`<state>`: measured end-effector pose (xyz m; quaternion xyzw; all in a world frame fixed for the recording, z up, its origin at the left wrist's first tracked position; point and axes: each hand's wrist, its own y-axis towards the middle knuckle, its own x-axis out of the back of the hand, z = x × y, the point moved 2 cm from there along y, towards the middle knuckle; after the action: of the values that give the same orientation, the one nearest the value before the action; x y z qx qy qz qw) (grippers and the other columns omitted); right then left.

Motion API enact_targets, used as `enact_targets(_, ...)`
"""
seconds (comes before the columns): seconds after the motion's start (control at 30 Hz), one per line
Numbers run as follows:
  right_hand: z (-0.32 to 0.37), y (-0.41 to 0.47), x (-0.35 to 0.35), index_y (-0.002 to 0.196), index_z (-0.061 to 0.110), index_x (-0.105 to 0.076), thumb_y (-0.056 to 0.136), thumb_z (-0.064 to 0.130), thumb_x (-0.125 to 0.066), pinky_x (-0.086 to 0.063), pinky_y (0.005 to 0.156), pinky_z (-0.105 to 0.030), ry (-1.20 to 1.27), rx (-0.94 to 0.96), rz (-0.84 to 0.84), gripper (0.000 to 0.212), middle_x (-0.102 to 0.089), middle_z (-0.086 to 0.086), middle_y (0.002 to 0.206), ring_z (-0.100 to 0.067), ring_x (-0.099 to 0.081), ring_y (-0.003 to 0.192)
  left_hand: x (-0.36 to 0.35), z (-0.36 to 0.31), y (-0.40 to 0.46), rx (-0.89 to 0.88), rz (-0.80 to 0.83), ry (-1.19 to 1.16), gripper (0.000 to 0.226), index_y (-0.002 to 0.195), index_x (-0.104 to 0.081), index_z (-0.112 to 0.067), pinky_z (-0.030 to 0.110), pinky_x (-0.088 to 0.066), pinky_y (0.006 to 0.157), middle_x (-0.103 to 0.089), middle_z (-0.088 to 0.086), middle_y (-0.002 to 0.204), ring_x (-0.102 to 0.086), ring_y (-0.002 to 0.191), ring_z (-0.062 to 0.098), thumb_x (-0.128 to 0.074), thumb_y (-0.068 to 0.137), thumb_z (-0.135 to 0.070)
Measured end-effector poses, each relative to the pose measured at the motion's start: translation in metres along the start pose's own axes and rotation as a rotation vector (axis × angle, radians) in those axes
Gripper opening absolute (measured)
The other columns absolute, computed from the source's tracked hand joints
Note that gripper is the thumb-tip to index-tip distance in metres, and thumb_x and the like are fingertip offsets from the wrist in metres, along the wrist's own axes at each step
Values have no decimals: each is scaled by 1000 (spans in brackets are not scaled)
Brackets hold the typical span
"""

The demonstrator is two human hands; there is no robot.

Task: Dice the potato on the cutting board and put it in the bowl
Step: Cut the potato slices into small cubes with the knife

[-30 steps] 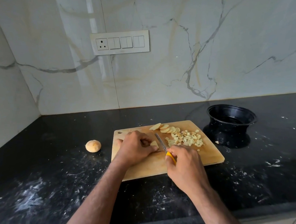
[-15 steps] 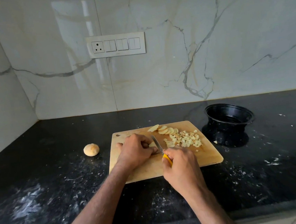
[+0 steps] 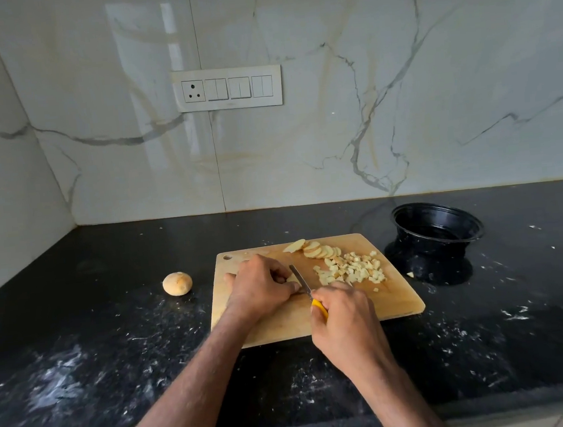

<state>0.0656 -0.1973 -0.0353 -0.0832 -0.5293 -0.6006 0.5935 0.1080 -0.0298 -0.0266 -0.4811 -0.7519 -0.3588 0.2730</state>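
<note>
Potato (image 3: 292,278) piece: mid-board (image 3: 395,300), pinned under your left hand (image 3: 263,289), just left of the blade. Knife (image 3: 302,282): gripped in your right hand (image 3: 347,324), blade pointing away. Dice (image 3: 350,268) right of blade; bowl (image 3: 436,229) beyond board's right edge.

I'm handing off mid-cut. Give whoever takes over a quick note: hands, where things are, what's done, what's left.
Left hand holds down a potato piece on the cutting board.
Right hand grips the yellow-handled knife, blade against that piece.
Diced cubes are piled on the board's right half; uncut slices lie at its far edge.
Black bowl sits right of the board and looks empty; one cube lies on the counter beside it.
A round potato piece sits left of the board.
Left: finish dicing, move everything into the bowl.
</note>
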Motion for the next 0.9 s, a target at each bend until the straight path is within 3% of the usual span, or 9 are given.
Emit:
enact_targets(0.27, 5, 4, 0, 107, 12, -75, 90, 12, -64, -49, 71, -16, -39, -13, 70, 20, -65, 2, 97, -7, -52, 81, -4, 0, -1, -16, -31, 31, 18, 88, -75, -32, 45, -34, 97, -63, -22, 77, -55, 91, 7, -82, 75, -43)
enact_targets(0.37, 8, 8, 1, 87, 14, -69, 90, 9, -62, -45, 62, -15, -65, -8, 113, 10, -62, 4, 86, -6, -52, 74, -4, 0, 0, -29, -22, 36, 16, 88, -74, -32, 42, -28, 88, -61, -21, 73, -53, 89, 8, -81, 75, -40)
enact_targets(0.43, 8, 13, 2, 71, 17, -55, 91, 10, -63, -41, 53, -17, -90, -17, 135, 23, -55, 8, 75, -5, -52, 68, -3, 0, 0, -31, -4, 33, 17, 90, -75, -31, 44, -30, 91, -61, -21, 72, -54, 90, 9, -81, 76, -39)
enact_targets(0.57, 4, 21, 1, 63, 25, -37, 92, 12, -66, -26, 47, -14, -104, -13, 186, 43, -45, 13, 69, -1, -44, 62, -2, -2, 0, -42, 20, 46, 16, 92, -77, -30, 50, -33, 98, -60, -21, 73, -55, 93, 12, -79, 78, -35)
enact_targets(0.73, 4, 28, -5, 80, 22, -59, 94, 17, -68, -30, 54, -11, -96, -3, 185, 17, -57, 7, 85, -6, -52, 72, 0, -2, -1, -59, 55, 16, 9, 87, -76, -28, 57, -36, 103, -59, -20, 69, -56, 90, 11, -78, 79, -32)
enact_targets(0.9, 3, 30, -13, 75, 23, -58, 93, 16, -68, -31, 55, -12, -83, -15, 112, 22, -56, 8, 83, -8, -51, 70, 0, -2, -2, -50, 39, 7, 12, 90, -75, -30, 55, -35, 103, -61, -21, 72, -54, 88, 7, -78, 79, -32)
